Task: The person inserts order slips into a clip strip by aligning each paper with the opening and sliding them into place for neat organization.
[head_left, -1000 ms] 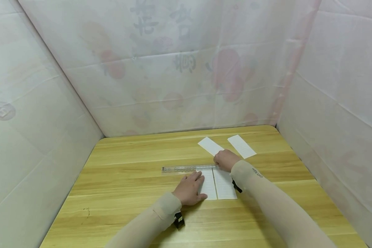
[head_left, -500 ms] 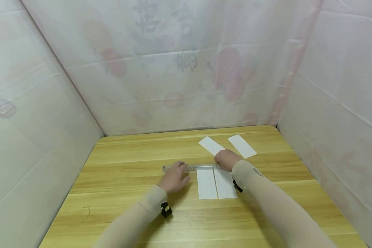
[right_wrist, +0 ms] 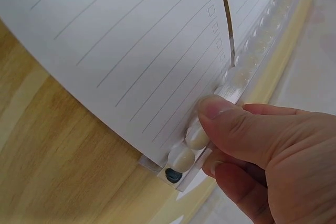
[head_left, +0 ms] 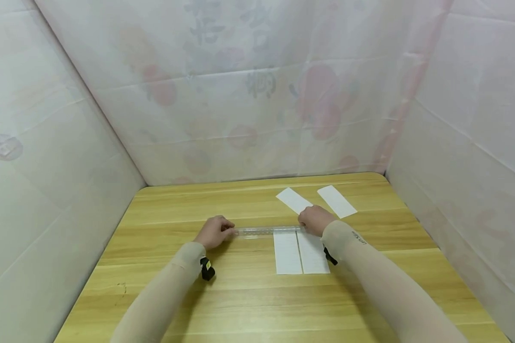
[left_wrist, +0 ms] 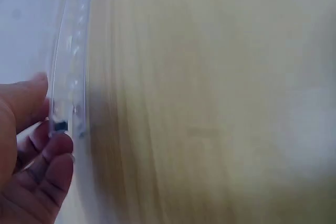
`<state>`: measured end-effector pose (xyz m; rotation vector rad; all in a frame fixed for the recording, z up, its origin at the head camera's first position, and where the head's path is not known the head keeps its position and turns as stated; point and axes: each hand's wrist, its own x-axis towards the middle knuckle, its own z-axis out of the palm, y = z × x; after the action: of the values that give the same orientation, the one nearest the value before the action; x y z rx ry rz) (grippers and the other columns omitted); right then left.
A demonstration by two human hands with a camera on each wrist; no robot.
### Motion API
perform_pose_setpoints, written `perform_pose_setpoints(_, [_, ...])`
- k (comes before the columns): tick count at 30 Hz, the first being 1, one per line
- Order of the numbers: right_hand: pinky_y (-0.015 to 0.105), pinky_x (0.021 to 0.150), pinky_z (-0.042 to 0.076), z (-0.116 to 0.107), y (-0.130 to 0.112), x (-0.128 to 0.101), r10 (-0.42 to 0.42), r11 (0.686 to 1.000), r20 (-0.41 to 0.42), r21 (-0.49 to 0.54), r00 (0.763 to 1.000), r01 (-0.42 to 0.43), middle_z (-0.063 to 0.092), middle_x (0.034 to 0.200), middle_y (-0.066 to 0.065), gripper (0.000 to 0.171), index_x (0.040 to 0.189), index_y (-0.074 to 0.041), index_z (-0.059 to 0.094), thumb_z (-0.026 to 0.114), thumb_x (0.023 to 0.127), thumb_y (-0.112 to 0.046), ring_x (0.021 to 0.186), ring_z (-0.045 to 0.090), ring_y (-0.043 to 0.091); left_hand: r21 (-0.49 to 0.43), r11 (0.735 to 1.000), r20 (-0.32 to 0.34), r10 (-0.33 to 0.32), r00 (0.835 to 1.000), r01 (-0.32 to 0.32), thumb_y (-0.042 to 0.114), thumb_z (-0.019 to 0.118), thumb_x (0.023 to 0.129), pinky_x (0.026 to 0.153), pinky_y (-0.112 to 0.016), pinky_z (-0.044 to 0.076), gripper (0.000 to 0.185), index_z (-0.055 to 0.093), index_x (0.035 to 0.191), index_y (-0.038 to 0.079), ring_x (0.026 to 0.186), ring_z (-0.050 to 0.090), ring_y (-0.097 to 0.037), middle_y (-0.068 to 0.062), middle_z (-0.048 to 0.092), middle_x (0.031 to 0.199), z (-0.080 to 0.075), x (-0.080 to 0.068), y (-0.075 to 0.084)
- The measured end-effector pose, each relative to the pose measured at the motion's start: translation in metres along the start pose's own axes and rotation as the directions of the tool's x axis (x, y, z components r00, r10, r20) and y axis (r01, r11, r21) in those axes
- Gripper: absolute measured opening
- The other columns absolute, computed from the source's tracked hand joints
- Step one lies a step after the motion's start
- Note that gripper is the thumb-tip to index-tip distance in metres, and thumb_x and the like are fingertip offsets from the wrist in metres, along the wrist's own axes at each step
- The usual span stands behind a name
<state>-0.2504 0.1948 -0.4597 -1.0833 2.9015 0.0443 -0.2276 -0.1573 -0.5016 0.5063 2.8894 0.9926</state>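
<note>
Head view: clear ruler (head_left: 267,231) flat on wooden table (head_left: 249,305), lying crosswise along far edge of two lined paper strips (head_left: 301,252). Left hand (head_left: 214,231) pinching ruler's left end, right hand (head_left: 314,220) pinching right end. Two more white strips (head_left: 316,200) farther back, apart from the rest. Small dark print on right sleeve, unreadable.

Left wrist: blurry; fingers (left_wrist: 50,156) curled round ruler end (left_wrist: 68,87), dark mark near tip.

Right wrist: only here visible: thumb and fingertips (right_wrist: 220,109) clamped on ruler end (right_wrist: 247,61), strips' ruled lines + checkbox column (right_wrist: 210,11), no legible txt.
</note>
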Motion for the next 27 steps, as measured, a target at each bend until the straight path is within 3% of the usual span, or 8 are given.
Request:
perform_pose_setpoints(5, [0.026, 0.057, 0.038, -0.004, -0.002, -0.001, -0.015, 1.0, -0.004, 0.004, 1.0, 0.015, 0.052, 0.063, -0.008, 0.025, 0.067, -0.016, 0.06, 0.07, 0.084, 0.0, 0.058, 0.039, 0.01, -0.091, 0.993, 0.017, -0.07, 0.997, 0.071, 0.025, 0.072, 0.088, 0.072, -0.031, 0.051, 0.013, 0.077, 0.095, 0.016, 0.08, 0.06, -0.01, 0.005, 0.066, 0.089, -0.002, 0.006, -0.007])
perform_pose_setpoints(12, [0.026, 0.058, 0.037, -0.004, 0.008, -0.005, 0.023, 1.0, 0.031, 0.008, 0.999, -0.023, 0.05, 0.064, -0.008, 0.028, 0.066, -0.018, 0.056, 0.072, 0.083, -0.002, 0.06, 0.04, 0.01, -0.124, 0.983, 0.132, -0.121, 0.984, 0.138, 0.029, 0.072, 0.087, 0.069, -0.03, 0.051, 0.016, 0.077, 0.094, 0.016, 0.08, 0.061, -0.012, 0.003, 0.07, 0.092, -0.005, 0.017, 0.004])
perform_pose_setpoints(21, [0.026, 0.057, 0.036, 0.001, 0.009, -0.013, 0.006, 1.0, 0.045, 0.017, 0.999, -0.007, 0.049, 0.063, -0.008, 0.028, 0.066, -0.018, 0.056, 0.072, 0.082, -0.002, 0.059, 0.04, 0.01, 0.005, 0.992, 0.206, -0.121, 0.971, 0.122, 0.035, 0.071, 0.087, 0.053, -0.028, 0.044, 0.024, 0.075, 0.074, 0.015, 0.053, 0.048, -0.012, 0.002, 0.067, 0.067, -0.002, 0.026, 0.024])
perform_pose_setpoints(27, [0.027, 0.057, 0.036, -0.001, 0.007, -0.016, 0.0, 1.0, 0.006, 0.011, 1.0, 0.0, 0.049, 0.062, -0.008, 0.03, 0.064, -0.018, 0.055, 0.07, 0.081, 0.001, 0.058, 0.039, 0.01, 0.056, 0.988, 0.254, -0.151, 0.955, 0.141, 0.039, 0.071, 0.086, 0.056, -0.027, 0.046, 0.03, 0.072, 0.069, 0.014, 0.054, 0.053, -0.012, 0.002, 0.066, 0.065, -0.003, 0.032, 0.027])
